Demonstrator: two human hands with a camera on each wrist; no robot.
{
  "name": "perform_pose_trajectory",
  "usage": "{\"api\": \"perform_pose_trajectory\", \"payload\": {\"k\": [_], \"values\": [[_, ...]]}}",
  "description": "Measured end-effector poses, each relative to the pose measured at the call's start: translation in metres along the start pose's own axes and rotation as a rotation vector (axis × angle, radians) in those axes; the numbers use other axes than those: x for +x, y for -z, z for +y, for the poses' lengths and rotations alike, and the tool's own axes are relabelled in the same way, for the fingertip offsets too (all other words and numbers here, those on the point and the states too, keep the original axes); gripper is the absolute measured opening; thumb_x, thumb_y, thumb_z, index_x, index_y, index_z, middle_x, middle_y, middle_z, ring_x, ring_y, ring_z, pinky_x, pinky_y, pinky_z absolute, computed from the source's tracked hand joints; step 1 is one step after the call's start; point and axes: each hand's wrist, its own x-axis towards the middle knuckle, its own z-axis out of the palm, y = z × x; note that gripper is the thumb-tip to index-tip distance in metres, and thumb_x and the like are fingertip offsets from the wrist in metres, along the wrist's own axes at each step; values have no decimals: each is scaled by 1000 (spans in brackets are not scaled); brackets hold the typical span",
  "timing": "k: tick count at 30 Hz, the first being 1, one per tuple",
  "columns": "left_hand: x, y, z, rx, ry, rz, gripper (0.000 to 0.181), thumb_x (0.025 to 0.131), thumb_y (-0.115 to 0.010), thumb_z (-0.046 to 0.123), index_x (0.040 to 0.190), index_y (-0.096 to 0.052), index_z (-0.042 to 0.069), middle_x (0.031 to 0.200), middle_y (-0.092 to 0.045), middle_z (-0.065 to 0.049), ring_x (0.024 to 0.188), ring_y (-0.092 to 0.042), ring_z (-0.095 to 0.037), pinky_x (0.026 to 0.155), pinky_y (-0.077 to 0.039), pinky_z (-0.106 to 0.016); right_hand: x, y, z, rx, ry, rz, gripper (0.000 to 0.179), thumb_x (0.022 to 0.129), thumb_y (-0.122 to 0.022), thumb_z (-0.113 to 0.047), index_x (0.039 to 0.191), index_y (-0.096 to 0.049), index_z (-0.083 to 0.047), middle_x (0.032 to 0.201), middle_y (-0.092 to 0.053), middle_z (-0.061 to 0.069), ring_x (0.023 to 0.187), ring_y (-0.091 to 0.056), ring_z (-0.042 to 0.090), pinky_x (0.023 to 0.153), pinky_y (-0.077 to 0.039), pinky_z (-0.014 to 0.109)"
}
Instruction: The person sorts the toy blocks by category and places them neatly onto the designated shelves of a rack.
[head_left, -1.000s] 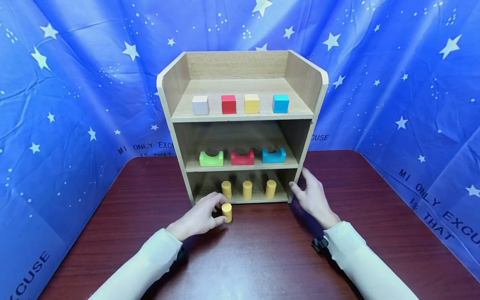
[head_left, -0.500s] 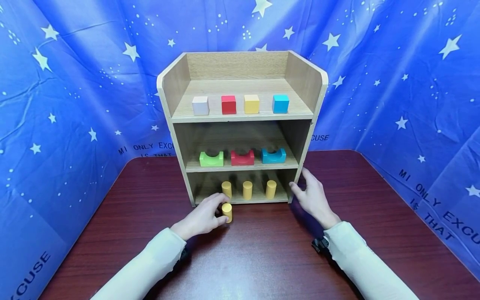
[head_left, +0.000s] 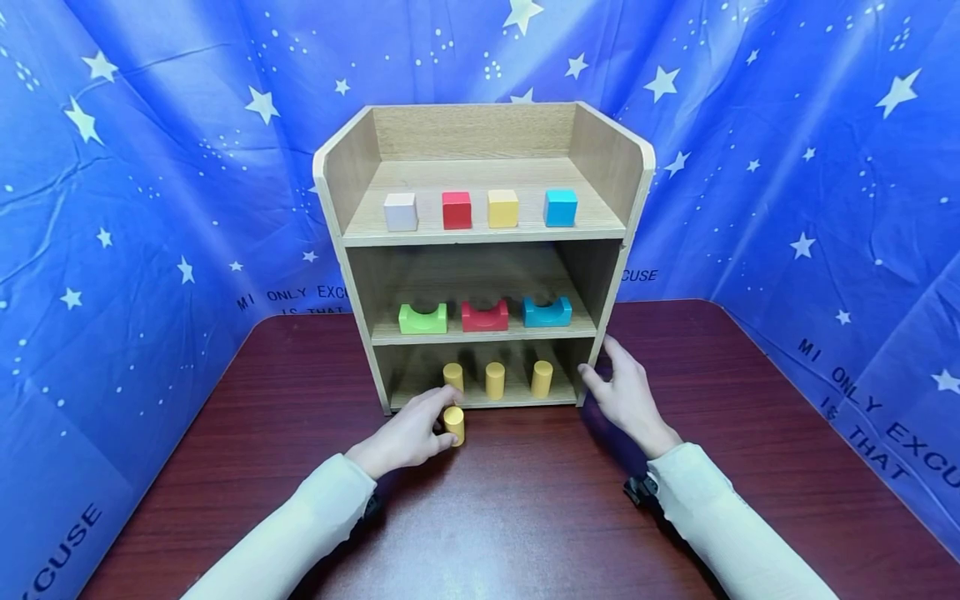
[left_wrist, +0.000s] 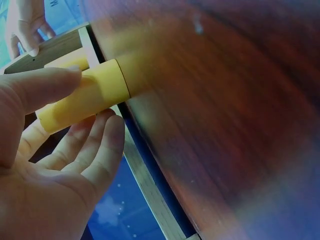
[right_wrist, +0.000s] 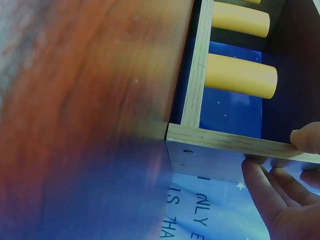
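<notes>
On the table, just in front of the wooden shelf (head_left: pixel 480 132), a yellow cylinder block (head_left: pixel 454 428) stands upright. My left hand (head_left: pixel 405 432) holds this block, its thumb (left_wrist: pixel 52 86) on one side and the fingers curled round the other. At the shelf's lower right, my right hand (head_left: pixel 628 398) grips the side panel (right_wrist: pixel 230 142), thumb at its front edge and fingers against the outer face. Three more yellow cylinders stand on the bottom level, among them a left one (head_left: pixel 453 377), a middle one (head_left: pixel 495 381) and a right one (head_left: pixel 542 380).
The middle level carries a green arch block (head_left: pixel 423 322), a red one (head_left: pixel 484 318) and a blue one (head_left: pixel 547 314). Along the top level sit white (head_left: pixel 401 213), red (head_left: pixel 457 212), yellow (head_left: pixel 502 210) and blue (head_left: pixel 560 209) cubes. Blue star-patterned cloth surrounds the dark red table (head_left: pixel 495 517).
My left hand has shifted slightly right and its fingers have come in round the yellow cylinder. The cylinder and my right hand have stayed in place.
</notes>
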Motion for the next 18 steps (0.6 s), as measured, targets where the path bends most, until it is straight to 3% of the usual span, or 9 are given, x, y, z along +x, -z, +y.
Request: {"api": "perform_pose_trajectory", "payload": {"k": [7, 18], "values": [[0, -2, -2, 24, -19, -1, 43, 76, -78, 9, 111, -54, 14, 108, -58, 3, 99, -56, -14, 87, -47, -35, 0, 0, 0, 5, 4, -1, 48, 86, -67, -12, 130, -51, -4, 114, -62, 19, 107, -57, 36, 90, -43, 51], [1, -2, -1, 22, -40, 6, 41, 75, -79, 9, 108, -55, 12, 106, -59, 2, 97, -57, -15, 85, -47, -35, 0, 0, 0, 5, 10, 6, 48, 85, -68, -11, 130, -52, -4, 113, -62, 18, 106, -58, 35, 90, -44, 50]]}}
